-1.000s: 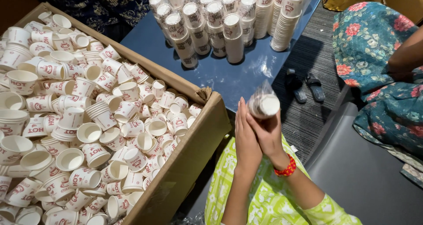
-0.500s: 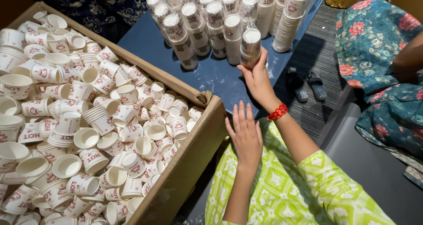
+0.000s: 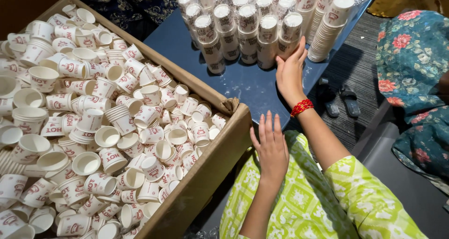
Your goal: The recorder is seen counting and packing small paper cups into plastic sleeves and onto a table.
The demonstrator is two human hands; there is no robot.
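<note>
Moved since earlier: right hand (image 3: 290, 73), fingers spread, now rests against wrapped cup stack (image 3: 290, 35) on blue surface (image 3: 243, 84); left hand (image 3: 270, 148) open, empty, beside cardboard box (image 3: 210, 169).

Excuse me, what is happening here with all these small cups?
A person sits beside a large cardboard box filled with loose white paper cups. Their right hand touches a plastic-wrapped stack of cups, one of many standing in rows on the blue table. Their left hand hovers open over their lap, near the box's corner, holding nothing. Unwrapped stacks stand at the end of the rows.
</note>
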